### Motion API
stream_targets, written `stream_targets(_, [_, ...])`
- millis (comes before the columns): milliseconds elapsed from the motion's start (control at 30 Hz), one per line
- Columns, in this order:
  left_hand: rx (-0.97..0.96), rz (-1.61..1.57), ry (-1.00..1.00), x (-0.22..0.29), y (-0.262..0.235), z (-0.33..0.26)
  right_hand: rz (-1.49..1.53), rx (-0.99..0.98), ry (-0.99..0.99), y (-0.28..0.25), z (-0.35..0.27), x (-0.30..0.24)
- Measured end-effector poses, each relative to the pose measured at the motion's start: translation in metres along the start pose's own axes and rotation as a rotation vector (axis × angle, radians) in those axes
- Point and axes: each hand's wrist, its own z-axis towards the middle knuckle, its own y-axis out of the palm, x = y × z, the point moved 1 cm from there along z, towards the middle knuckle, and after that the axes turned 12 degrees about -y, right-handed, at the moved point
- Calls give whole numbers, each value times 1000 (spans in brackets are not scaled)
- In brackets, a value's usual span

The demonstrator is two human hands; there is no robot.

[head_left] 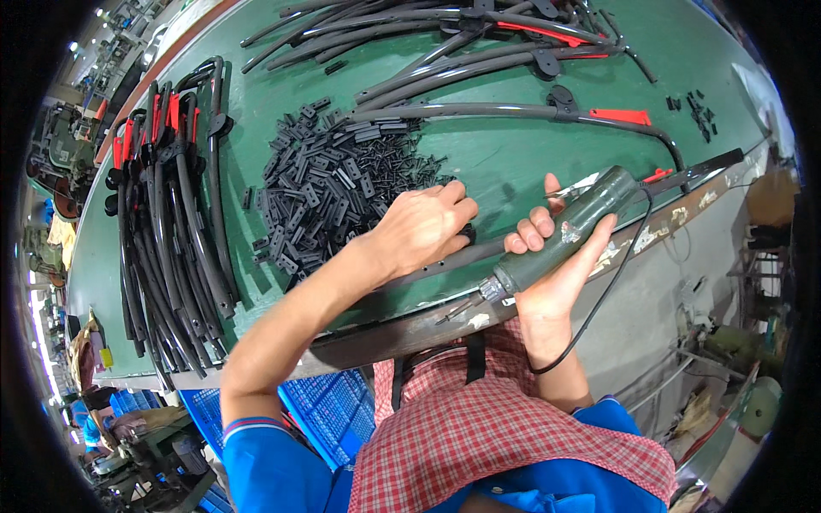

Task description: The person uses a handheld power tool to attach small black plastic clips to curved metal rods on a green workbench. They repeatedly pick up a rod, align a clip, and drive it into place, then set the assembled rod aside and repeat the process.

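My left hand [423,227] rests knuckles up on the green table [479,154], fingers curled over a small black part at the edge of a heap of black plastic clips [329,184]. A dark grey bent tube [445,265] lies under this hand, running along the table's front edge. My right hand [556,256] grips a grey-green electric screwdriver [560,232] with its bit end pointing down-left toward the tube and its black cord [599,299] hanging off the table.
A stack of finished black tubes with red fittings [167,222] lies at the left. More long grey tubes [479,68] with red tabs [620,115] lie across the far side. Blue crates [325,410] sit under the table. Another person [94,419] is at the lower left.
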Motion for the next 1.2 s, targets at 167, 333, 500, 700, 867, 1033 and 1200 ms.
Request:
stream_targets(167, [-125, 96, 63, -3, -2, 6, -8, -8, 7, -2, 0, -1])
stream_targets(333, [83, -167, -19, -7, -12, -21, -21, -8, 11, -3, 0, -1])
stream_targets(500, [296, -244, -249, 14, -5, -81, -10, -25, 13, -5, -2, 0])
stream_targets(700, [385, -300, -246, 15, 37, -84, -43, -53, -21, -3, 2, -2])
stream_targets(867, [378, -310, -226, 10, 39, -86, -42, -331, -238, 30, -2, -7])
stream_targets(1033, [384, -341, -221, 10, 38, -85, -233, -728, -447, 59, -9, 7])
stream_targets(1200, [410, -360, -214, 7, 40, -87, -441, -858, -427, 69, -18, 20])
